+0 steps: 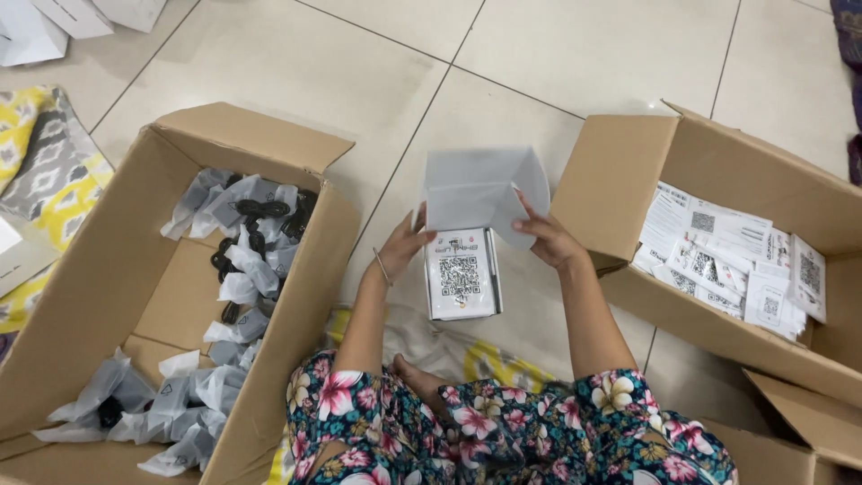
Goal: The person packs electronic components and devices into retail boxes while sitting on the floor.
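Worn on the head, aimed almost straight down at the tiled floor (pixel 503 54) from seated height. Sat close above the lap, with both forearms rising from the bottom edge toward frame centre. Took in one open cardboard box (pixel 108 296) at the left edge and another cardboard box (pixel 620 171) at the right, both partly cropped. Only one view, so nothing shared.

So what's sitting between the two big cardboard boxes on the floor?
In the head view, a small white box with its lid up, held by the left hand and right hand, between the left carton and right carton.
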